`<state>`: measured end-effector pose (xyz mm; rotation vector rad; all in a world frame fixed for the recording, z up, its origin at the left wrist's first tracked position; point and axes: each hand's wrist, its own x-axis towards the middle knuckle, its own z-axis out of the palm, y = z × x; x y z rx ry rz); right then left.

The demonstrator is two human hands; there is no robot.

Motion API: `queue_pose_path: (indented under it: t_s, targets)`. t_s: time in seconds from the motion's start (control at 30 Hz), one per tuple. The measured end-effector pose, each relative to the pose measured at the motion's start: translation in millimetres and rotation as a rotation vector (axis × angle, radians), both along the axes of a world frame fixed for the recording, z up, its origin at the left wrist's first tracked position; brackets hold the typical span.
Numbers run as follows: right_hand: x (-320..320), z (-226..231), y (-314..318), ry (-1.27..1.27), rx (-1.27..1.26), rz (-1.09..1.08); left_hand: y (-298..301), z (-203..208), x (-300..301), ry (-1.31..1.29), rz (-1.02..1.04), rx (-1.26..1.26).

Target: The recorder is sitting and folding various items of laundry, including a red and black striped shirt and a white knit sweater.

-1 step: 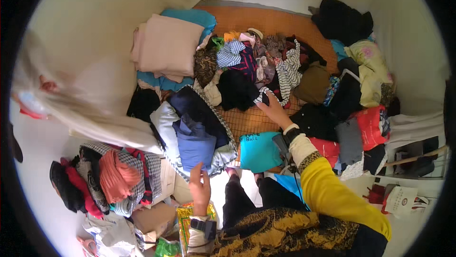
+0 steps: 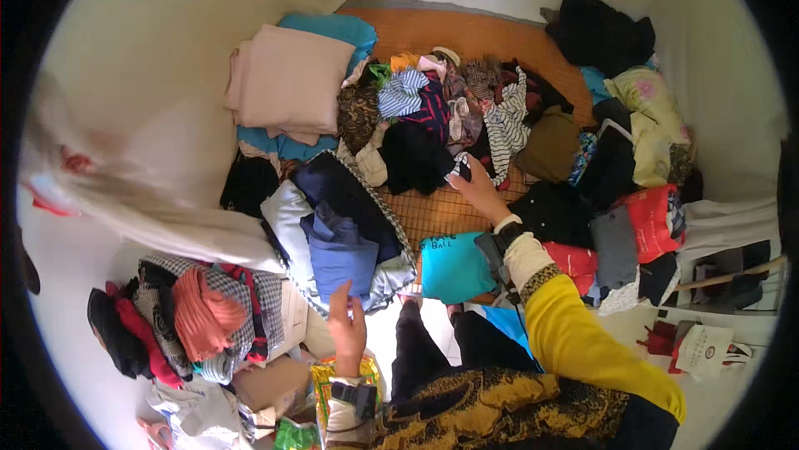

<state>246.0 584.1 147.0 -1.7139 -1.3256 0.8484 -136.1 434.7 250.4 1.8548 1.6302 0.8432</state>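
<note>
I see right hand (image 2: 478, 193) pinching black-and-white striped garment (image 2: 506, 125), bulk at its 1 o'clock. Left hand (image 2: 346, 330) unclenched, blue folded cloth (image 2: 339, 258) at its 12 o'clock; can't tell if touching.

The top (image 2: 487, 408) has a black and gold print, with a yellow sleeve (image 2: 587, 342) and a cream cuff (image 2: 528, 257). The wrist bands (image 2: 353, 398) and pants (image 2: 423, 352) are black.
</note>
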Motion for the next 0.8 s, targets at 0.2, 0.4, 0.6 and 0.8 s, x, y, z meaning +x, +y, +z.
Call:
queue_pose_path:
  t_s: [0.2,0.4,0.6,0.8]
  targets:
    - [4,-40,59,-0.066,-0.111,-0.196,86,-23,-2,-0.098,0.06,-0.053]
    - [12,-62,84,-0.189,-0.161,-0.297,138,-38,-5,-0.157,0.109,-0.172]
    - [22,-61,118,-0.382,-0.196,-0.312,169,-44,-14,-0.158,0.133,-0.324]
    - [38,-72,184,-0.471,-0.175,-0.317,187,-69,-22,-0.102,0.158,-0.412]
